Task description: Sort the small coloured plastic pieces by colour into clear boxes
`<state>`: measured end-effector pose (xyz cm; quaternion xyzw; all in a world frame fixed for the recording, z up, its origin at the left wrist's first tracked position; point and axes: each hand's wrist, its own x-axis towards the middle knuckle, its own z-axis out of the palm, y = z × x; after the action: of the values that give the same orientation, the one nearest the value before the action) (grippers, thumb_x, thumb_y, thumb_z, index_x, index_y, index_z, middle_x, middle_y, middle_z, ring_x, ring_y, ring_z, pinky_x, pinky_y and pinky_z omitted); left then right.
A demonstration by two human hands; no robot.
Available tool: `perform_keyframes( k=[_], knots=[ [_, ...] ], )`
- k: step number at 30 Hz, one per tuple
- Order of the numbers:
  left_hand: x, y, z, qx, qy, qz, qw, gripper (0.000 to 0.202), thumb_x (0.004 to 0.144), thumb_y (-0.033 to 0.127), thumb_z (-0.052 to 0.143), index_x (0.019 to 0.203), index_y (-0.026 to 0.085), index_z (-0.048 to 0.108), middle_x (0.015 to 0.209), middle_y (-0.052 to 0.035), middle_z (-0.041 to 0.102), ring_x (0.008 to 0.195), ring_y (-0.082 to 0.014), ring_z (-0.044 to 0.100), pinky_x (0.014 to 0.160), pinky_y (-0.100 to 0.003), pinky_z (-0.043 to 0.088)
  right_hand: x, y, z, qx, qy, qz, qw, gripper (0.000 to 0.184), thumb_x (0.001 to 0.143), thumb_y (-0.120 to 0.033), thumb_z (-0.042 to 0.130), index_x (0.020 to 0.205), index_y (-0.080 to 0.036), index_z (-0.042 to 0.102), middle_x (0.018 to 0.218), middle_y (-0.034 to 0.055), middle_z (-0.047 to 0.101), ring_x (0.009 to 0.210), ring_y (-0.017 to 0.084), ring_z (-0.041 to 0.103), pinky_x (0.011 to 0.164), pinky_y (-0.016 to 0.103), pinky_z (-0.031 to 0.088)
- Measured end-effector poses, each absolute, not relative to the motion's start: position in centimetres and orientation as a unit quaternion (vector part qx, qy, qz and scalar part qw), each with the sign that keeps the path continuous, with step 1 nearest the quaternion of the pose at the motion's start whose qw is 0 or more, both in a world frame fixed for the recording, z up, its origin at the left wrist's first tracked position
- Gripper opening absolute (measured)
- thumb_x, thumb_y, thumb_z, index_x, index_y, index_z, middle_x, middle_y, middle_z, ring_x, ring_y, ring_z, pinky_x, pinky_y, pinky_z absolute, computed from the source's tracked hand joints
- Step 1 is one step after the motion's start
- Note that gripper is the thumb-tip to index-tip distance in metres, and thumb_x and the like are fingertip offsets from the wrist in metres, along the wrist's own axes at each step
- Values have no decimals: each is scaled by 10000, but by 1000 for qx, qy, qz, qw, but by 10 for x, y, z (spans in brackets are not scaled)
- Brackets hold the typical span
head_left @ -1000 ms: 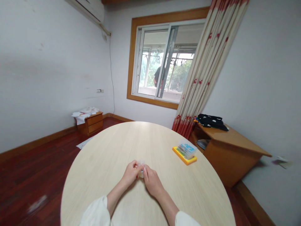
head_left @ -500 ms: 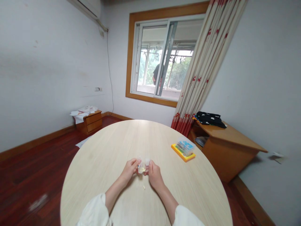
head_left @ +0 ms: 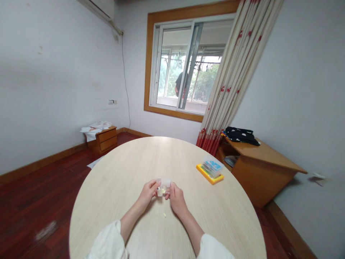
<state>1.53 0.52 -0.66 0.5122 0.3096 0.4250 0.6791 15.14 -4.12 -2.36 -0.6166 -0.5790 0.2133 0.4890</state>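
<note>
Over the near half of the round table (head_left: 121, 183), my left hand (head_left: 148, 191) and my right hand (head_left: 176, 199) are both closed on a small clear plastic box (head_left: 160, 192). Each hand pinches one side of it. Translucent flaps stand up at its far side, seemingly raised lids. Small pale yellow pieces (head_left: 163, 191) show inside; their kind is too small to make out. A single pale stick-like piece (head_left: 164, 215) lies on the tabletop between my forearms, just nearer to me than the box.
Toward the right of the table, a yellow tray (head_left: 210, 178) carries a stack of clear cases (head_left: 212, 167) with blue markings. Beyond the table's right edge stands a wooden desk (head_left: 258, 180) with folded black cloth (head_left: 240, 136). A person (head_left: 179, 84) is visible through the window.
Both hands keep their hold on the box. It has moved very slightly away from me, and its raised flaps appear at a slightly different angle. The loose piece stays on the table.
</note>
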Motion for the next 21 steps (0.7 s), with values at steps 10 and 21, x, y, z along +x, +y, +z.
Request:
perform_keyframes(
  k=[10,21],
  knots=[
    [4,11,-8,614,320,445,567,674,687,495,677,1249,140,566,1067,-89,610,799,-165,503,744,-280,389,153,-41,-21,-634,-589,151,478,395,914,-440,239,644,-232,440,524,-21,506,504,154,511,530,258,363],
    [0,12,-13,717,269,391,511,633,702,378,694,1288,200,532,1195,-123,555,1131,-259,471,956,-388,368,158,-35,-27,-628,-550,184,519,395,900,-410,248,615,-229,456,487,-19,511,470,144,520,526,261,406]
  ],
)
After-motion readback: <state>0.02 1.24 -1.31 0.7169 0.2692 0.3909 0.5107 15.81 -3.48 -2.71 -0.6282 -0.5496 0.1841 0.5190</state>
